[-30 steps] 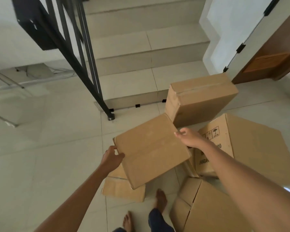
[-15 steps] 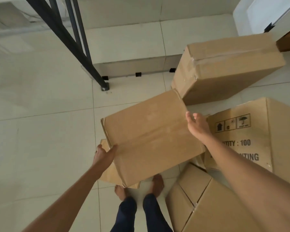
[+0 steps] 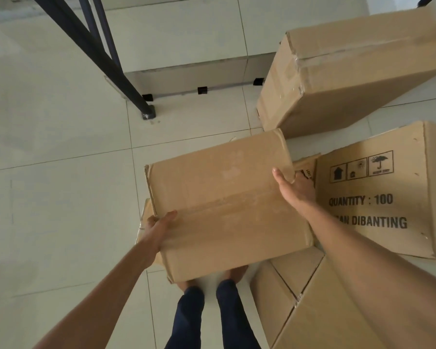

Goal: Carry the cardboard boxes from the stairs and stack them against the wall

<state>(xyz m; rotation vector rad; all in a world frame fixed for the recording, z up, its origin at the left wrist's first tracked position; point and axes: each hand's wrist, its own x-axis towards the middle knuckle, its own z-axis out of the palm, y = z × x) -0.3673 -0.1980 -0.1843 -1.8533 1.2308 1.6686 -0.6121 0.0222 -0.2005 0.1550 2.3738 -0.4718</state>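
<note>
Barely begun, I judge: one cardboard box (image 3: 224, 205) is up between the left hand (image 3: 159, 225) and right hand (image 3: 292, 190), fingers clamped on its opposite edges, probably curled underneath. Beyond the right fingers wait the printed box (image 3: 378, 197) and taped box (image 3: 337, 79), unstacked.

Single view only, worn on the head. Looks steeply down and a little forward, over both forearms toward the tiled floor (image 3: 61, 197). Sits close above the held box (image 3: 224, 205), spread across mid-frame between the left hand (image 3: 159, 226) and the right hand (image 3: 296, 190). Catches the wearer's own legs (image 3: 186, 318) at the bottom edge, almost straight below. Reaches forward only as far as the lowest stair step (image 3: 186, 39) and the foot of the black railing (image 3: 96, 56) along the top edge. Wide-angle: cuts off the printed box (image 3: 378, 197) at the right border and the taped box (image 3: 350, 71) at the upper right corner.
</note>
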